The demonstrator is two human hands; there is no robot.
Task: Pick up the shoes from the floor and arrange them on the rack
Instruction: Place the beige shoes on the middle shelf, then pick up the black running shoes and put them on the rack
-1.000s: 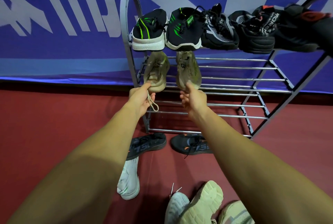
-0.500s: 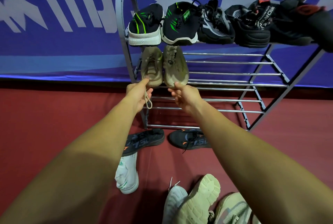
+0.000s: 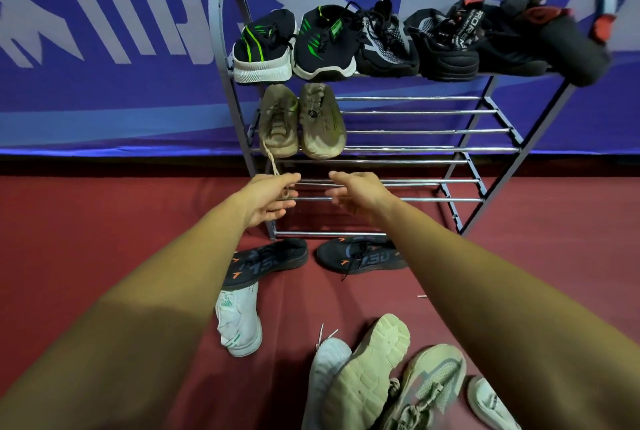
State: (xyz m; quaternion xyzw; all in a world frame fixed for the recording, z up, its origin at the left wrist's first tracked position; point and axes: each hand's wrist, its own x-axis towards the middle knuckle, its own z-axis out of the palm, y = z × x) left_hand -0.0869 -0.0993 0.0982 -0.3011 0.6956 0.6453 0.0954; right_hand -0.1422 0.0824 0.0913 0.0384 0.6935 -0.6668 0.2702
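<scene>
Hands (image 3: 313,195) withdrawn from tan shoes (image 3: 302,121); lace-finger contact unclear.

Sports hall: red court floor (image 3: 104,239), blue banner (image 3: 104,100)

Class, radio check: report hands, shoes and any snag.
Left hand open, lace dangling at its fingers. Right hand open, empty. Tan pair on rack second shelf. Dark pair on floor.

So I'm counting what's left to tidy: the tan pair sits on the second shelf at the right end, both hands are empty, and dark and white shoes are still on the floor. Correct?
Not quite. The head view shows the tan pair at the left end of the second shelf, not the right. The rest holds: the left hand and right hand are empty, and dark shoes and a white shoe remain on the floor.
</scene>
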